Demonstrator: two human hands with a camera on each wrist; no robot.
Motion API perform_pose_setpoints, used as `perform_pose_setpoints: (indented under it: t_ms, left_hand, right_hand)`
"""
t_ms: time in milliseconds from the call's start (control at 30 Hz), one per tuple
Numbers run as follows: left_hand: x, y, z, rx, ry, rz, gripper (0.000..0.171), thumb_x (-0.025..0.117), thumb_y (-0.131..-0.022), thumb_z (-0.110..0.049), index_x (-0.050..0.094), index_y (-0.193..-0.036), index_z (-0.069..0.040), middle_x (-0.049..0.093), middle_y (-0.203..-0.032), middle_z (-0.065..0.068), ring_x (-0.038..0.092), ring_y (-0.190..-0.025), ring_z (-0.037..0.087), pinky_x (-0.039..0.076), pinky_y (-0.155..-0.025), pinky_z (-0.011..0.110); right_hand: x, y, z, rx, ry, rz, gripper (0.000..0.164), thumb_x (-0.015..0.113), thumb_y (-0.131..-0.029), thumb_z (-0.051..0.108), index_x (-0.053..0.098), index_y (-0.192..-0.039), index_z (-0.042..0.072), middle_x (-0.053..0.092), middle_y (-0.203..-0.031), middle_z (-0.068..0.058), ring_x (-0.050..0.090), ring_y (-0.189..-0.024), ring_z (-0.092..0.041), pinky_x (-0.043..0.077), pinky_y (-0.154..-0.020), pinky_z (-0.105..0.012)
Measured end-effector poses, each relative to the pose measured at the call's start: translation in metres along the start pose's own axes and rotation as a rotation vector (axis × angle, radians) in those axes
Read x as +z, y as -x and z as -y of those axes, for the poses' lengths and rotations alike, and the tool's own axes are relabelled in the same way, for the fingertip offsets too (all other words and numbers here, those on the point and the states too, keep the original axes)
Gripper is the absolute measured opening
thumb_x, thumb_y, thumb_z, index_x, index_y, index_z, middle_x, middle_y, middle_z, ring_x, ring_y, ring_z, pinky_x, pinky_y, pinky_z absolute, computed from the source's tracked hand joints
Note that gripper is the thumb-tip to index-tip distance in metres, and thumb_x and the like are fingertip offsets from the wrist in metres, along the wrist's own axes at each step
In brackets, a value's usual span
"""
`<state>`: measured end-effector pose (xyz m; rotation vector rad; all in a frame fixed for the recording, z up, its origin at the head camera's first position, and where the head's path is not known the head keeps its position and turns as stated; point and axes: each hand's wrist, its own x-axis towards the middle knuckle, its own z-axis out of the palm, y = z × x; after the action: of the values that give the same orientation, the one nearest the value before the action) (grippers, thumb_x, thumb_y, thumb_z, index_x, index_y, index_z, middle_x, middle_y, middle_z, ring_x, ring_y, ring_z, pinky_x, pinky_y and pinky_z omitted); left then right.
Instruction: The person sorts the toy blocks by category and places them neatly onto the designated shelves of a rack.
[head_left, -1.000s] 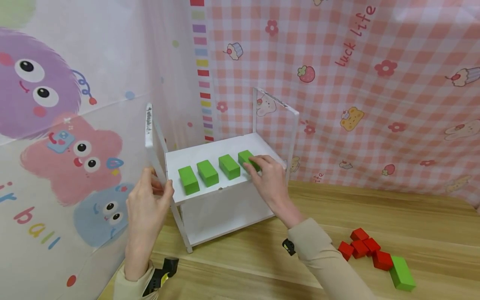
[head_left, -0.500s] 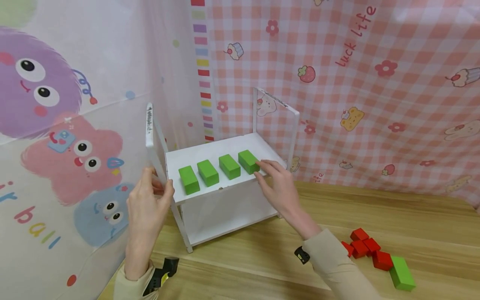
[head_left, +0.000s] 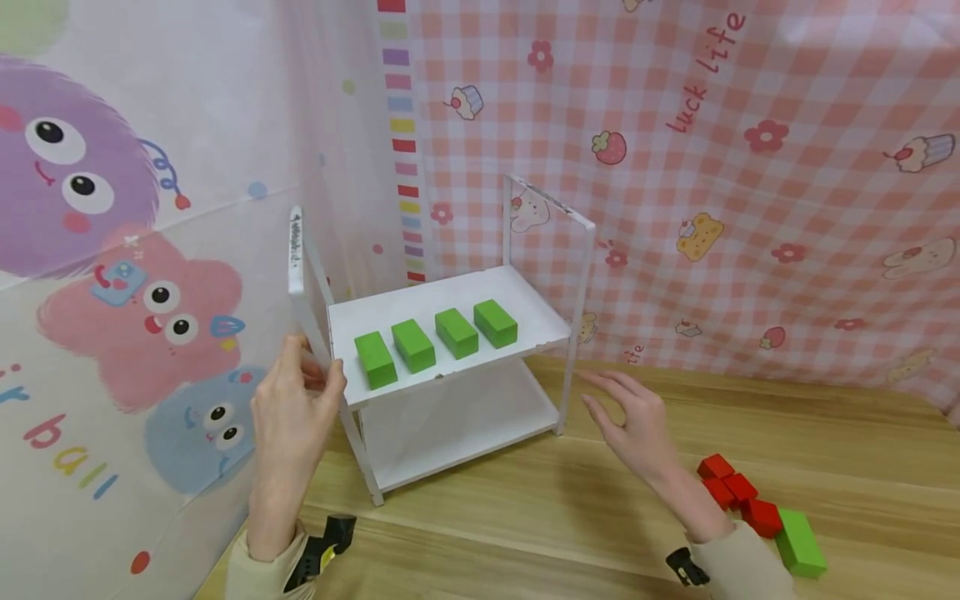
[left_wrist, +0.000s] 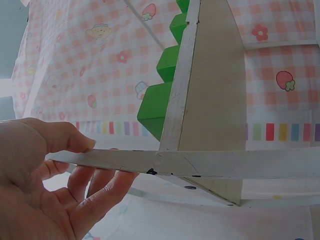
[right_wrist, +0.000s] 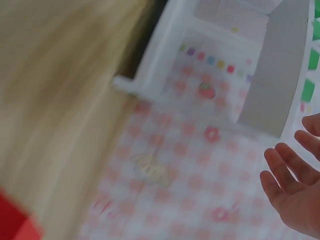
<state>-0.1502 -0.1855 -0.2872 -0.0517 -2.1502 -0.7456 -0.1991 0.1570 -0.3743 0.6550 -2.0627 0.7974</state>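
A white two-tier shelf (head_left: 457, 462) stands upright on the wood-grain tabletop, its raised end frames at left and right. Several green blocks (head_left: 457, 333) lie in a spaced row along the front of its upper tier. My left hand (head_left: 294, 417) grips the near left post (left_wrist: 120, 161), thumb on one side and fingers curled behind it. My right hand (head_left: 633, 425) is in the air just right of the shelf, holding nothing. In the right wrist view its fingers (right_wrist: 287, 172) are spread and relaxed.
On the tabletop (head_left: 517, 533) at the lower right lie several red blocks (head_left: 763, 517), partly hidden by the right forearm, and one green block (head_left: 801, 543). A pink checked cloth (head_left: 675, 292) hangs behind the shelf, and a cartoon-printed sheet (head_left: 187, 358) hangs at the left.
My right hand has let go of the rightmost green block and moved right and down, away from the shelf. The left hand keeps its grip on the post.
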Motion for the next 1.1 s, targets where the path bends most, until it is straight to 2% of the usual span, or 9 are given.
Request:
perform_pose_setpoints:
  t_ms: [100,200,300,433,567,700,867,1000,1100]
  left_hand:
    - [0.0,0.0,-0.001,0.005,0.005,0.001,0.021,0.062,-0.083,-0.004,0.051,-0.099,0.003,0.061,-0.072,0.017,0.064,-0.066,0.034,0.047,-0.059,0.045]
    - [0.0,0.0,-0.001,0.006,0.005,0.003,0.021,0.063,-0.084,-0.004,0.051,-0.099,0.003,0.06,-0.072,0.016,0.063,-0.066,0.034,0.046,-0.059,0.044]
    - [0.001,0.0,0.0,0.006,0.002,0.002,0.021,0.063,-0.083,-0.005,0.051,-0.099,0.003,0.06,-0.072,0.016,0.063,-0.065,0.033,0.046,-0.058,0.044]
    - [0.002,0.0,0.001,0.007,0.005,-0.002,0.021,0.063,-0.083,-0.005,0.051,-0.098,0.004,0.06,-0.071,0.017,0.064,-0.065,0.034,0.047,-0.058,0.045]
    - [0.002,0.0,0.001,0.007,0.003,-0.001,0.021,0.063,-0.083,-0.005,0.051,-0.098,0.004,0.06,-0.071,0.017,0.063,-0.065,0.035,0.047,-0.058,0.045]
    - [0.001,0.0,0.001,0.003,0.001,0.004,0.021,0.063,-0.083,-0.005,0.051,-0.099,0.004,0.061,-0.072,0.017,0.064,-0.065,0.035,0.047,-0.059,0.045]
    - [0.001,0.0,0.001,-0.007,0.0,0.012,0.021,0.063,-0.084,-0.005,0.051,-0.099,0.004,0.061,-0.073,0.017,0.064,-0.066,0.034,0.048,-0.059,0.044]
    - [0.0,0.0,0.001,-0.003,-0.003,0.014,0.021,0.063,-0.084,-0.005,0.052,-0.099,0.004,0.061,-0.073,0.017,0.064,-0.066,0.034,0.048,-0.058,0.043]
    - [0.001,0.0,0.001,-0.001,-0.004,0.012,0.022,0.063,-0.083,-0.005,0.052,-0.099,0.003,0.06,-0.072,0.017,0.065,-0.065,0.034,0.048,-0.058,0.043]
  right_hand:
    - [-0.019,0.017,-0.012,0.048,0.034,0.052,0.033,0.075,-0.072,-0.005,0.07,-0.104,0.002,0.071,-0.099,-0.013,0.069,-0.089,-0.028,0.045,-0.082,-0.006]
    - [-0.041,0.035,-0.024,0.108,0.07,0.106,0.036,0.075,-0.073,-0.004,0.07,-0.107,0.005,0.071,-0.102,-0.011,0.069,-0.092,-0.027,0.033,-0.085,0.004]
    - [-0.063,0.051,-0.036,0.133,0.094,0.135,0.038,0.075,-0.071,-0.006,0.069,-0.108,0.006,0.071,-0.103,-0.011,0.066,-0.099,-0.008,0.031,-0.087,0.004]
    - [-0.089,0.073,-0.052,0.146,0.11,0.173,0.042,0.076,-0.069,-0.006,0.069,-0.108,0.008,0.07,-0.104,-0.011,0.046,-0.106,0.021,0.031,-0.088,0.005]
    - [-0.112,0.097,-0.068,0.179,0.149,0.229,0.041,0.078,-0.07,0.0,0.069,-0.109,0.011,0.069,-0.105,-0.01,0.036,-0.108,0.029,0.03,-0.084,0.006]
    - [-0.131,0.12,-0.086,0.206,0.203,0.251,0.042,0.082,-0.066,0.005,0.069,-0.106,0.011,0.068,-0.101,-0.009,0.033,-0.104,0.031,0.032,-0.076,0.005]
    - [-0.151,0.14,-0.1,0.347,0.293,0.358,0.042,0.082,-0.069,0.018,0.068,-0.107,0.008,0.068,-0.103,-0.014,0.043,-0.086,0.022,0.041,-0.06,-0.01]
    - [-0.16,0.148,-0.105,0.449,0.347,0.453,0.047,0.081,-0.072,0.026,0.065,-0.111,0.005,0.067,-0.107,-0.021,0.06,-0.071,-0.008,0.045,-0.053,-0.024]
    - [-0.163,0.151,-0.107,0.501,0.35,0.496,0.051,0.081,-0.072,0.028,0.064,-0.112,0.001,0.066,-0.105,-0.026,0.065,-0.072,-0.028,0.052,-0.054,-0.033]
